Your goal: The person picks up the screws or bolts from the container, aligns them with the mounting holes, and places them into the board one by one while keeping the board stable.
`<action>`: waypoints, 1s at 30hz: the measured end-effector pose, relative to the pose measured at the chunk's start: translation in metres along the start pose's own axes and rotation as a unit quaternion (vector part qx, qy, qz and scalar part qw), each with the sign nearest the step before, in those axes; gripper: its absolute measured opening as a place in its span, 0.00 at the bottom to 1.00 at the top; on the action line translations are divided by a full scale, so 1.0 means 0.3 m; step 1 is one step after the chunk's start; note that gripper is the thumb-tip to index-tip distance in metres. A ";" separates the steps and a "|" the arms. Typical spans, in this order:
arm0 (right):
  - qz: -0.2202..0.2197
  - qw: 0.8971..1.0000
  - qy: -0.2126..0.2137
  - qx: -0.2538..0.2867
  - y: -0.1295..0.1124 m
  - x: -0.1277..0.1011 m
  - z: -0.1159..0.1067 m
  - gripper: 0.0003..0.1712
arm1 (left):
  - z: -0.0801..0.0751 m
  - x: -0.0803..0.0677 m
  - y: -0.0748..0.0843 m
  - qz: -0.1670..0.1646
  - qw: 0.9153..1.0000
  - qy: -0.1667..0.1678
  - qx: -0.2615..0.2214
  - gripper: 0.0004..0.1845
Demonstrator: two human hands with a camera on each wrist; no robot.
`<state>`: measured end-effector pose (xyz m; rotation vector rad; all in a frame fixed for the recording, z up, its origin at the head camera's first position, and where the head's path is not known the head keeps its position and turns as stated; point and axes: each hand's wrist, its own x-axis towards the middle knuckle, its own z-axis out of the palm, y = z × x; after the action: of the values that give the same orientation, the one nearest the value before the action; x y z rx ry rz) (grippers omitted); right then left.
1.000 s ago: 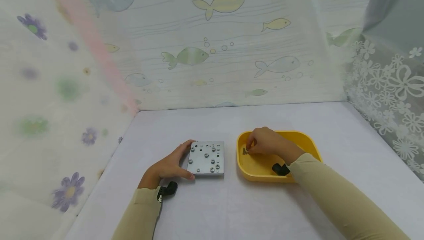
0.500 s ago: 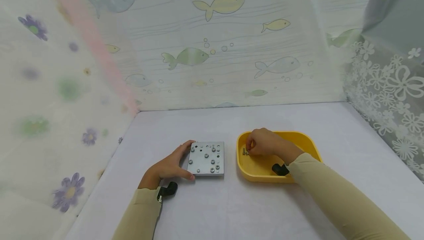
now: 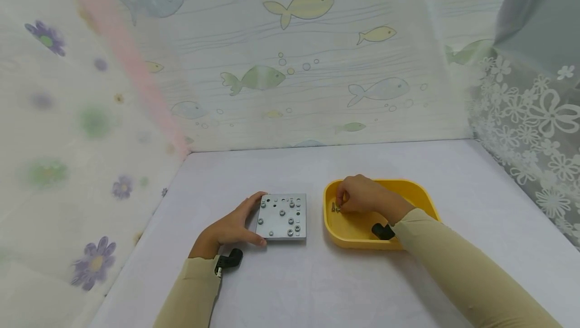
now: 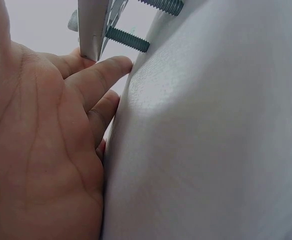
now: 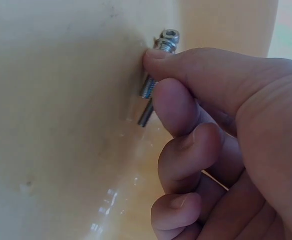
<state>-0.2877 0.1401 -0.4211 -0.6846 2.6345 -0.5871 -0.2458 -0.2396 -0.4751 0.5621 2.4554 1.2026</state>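
In the head view, my left hand [image 3: 233,226] holds a square silver metal plate [image 3: 277,220] by its left side, thumb at the near edge and fingers at the far one. Several socket-head screws stand in the plate's holes. Threaded shanks [image 4: 128,40] stick out beneath it in the left wrist view. My right hand [image 3: 364,194] reaches into the yellow tray [image 3: 344,243]. Its thumb and index finger pinch a socket-head screw [image 5: 170,36] with washers under the head; the thumb covers part of its shank. A second threaded shank [image 5: 144,116] shows just below.
Small loose screws [image 3: 334,207] lie at the tray's left end beside the right fingertips. A white cloth [image 3: 272,288] covers the table. Printed curtains hang behind and on both sides. Black wrist cameras [image 3: 384,231] sit at both cuffs.
The small screws by my right fingertips have shifted slightly and come apart a little. The right hand has moved barely leftward inside the tray; the left hand and plate have stayed put.
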 end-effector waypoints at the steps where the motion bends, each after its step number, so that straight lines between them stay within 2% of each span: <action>1: 0.000 1.000 -0.001 -0.003 0.000 0.000 -0.001 0.04 | 0.000 0.000 0.000 0.002 1.000 -0.001 -0.001 0.64; 13: -0.008 0.999 0.017 -0.029 0.000 -0.011 -0.027 0.04 | -0.002 0.003 0.001 0.002 1.000 -0.001 0.001 0.64; 18: -0.019 0.998 0.036 -0.037 -0.011 -0.014 -0.035 0.01 | -0.002 -0.002 -0.003 -0.001 1.000 0.000 0.002 0.64; 24: -0.018 0.999 0.042 -0.022 -0.031 -0.019 -0.046 0.04 | -0.003 -0.006 -0.003 -0.001 1.000 0.000 0.000 0.64; 30: -0.024 0.998 0.053 -0.006 -0.051 -0.028 -0.070 0.02 | -0.002 -0.010 0.011 -0.002 1.000 0.000 0.000 0.64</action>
<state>-0.2841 0.1388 -0.3941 -0.7422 2.7269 -0.6386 -0.2427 -0.2396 -0.4716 0.5577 2.4542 1.2017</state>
